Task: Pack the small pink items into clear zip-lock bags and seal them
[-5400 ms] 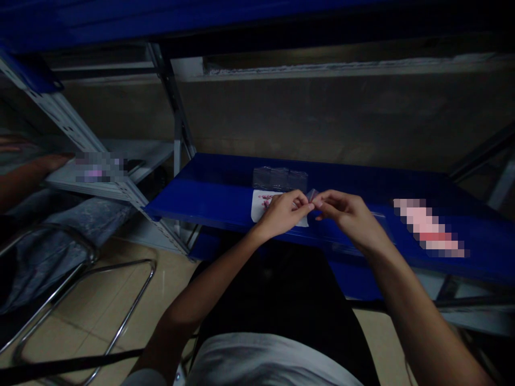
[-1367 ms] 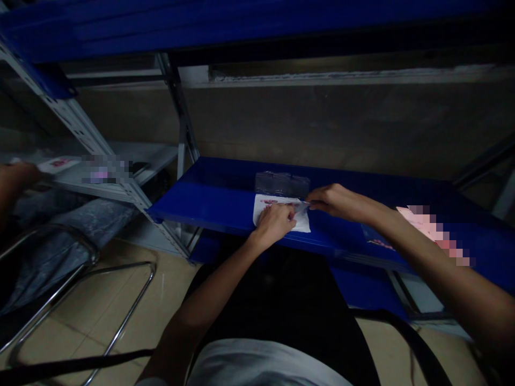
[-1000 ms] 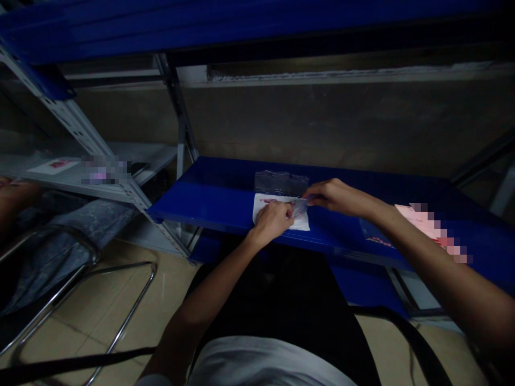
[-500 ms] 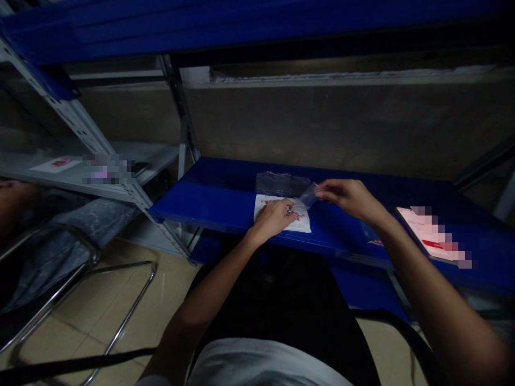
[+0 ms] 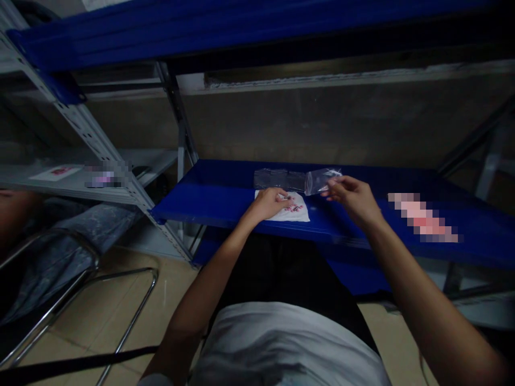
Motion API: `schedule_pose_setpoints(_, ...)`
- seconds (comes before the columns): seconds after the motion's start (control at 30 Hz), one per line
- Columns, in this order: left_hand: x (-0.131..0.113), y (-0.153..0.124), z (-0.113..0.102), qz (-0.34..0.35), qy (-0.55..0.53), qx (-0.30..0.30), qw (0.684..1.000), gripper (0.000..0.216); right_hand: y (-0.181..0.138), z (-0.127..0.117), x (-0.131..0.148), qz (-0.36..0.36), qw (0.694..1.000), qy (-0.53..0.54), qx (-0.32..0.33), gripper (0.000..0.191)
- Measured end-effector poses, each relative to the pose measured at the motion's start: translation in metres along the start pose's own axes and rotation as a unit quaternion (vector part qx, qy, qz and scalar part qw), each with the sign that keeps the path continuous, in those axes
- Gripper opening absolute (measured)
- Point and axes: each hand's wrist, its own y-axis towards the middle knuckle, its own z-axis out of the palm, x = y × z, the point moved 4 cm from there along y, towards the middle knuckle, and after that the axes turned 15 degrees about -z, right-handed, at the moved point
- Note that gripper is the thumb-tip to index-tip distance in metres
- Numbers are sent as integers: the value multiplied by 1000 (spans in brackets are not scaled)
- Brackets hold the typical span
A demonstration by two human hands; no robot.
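Note:
My right hand (image 5: 352,195) pinches a small clear plastic bag (image 5: 319,180) and holds it just above the blue shelf (image 5: 225,187). My left hand (image 5: 267,202) rests with curled fingers on a white sheet (image 5: 295,213) that carries small pink pieces. What its fingertips grip is too small to make out. A stack of clear bags (image 5: 277,178) lies just behind the sheet.
A blurred pinkish item (image 5: 422,219) lies on the shelf to the right. A grey shelf (image 5: 72,179) stands at the left, with another person's arm (image 5: 14,206) and a metal-framed chair (image 5: 80,289) below it. A blue shelf board (image 5: 201,32) hangs overhead.
My right hand has lifted the clear bag up and to the right, off the sheet. My left hand has stayed on the white sheet.

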Motion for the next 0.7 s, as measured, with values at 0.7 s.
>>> schedule_pose_setpoints(0.7, 16, 15, 9, -116, -299, 51, 946, 17, -25, 52, -1, 101, 992, 64, 39, 26)
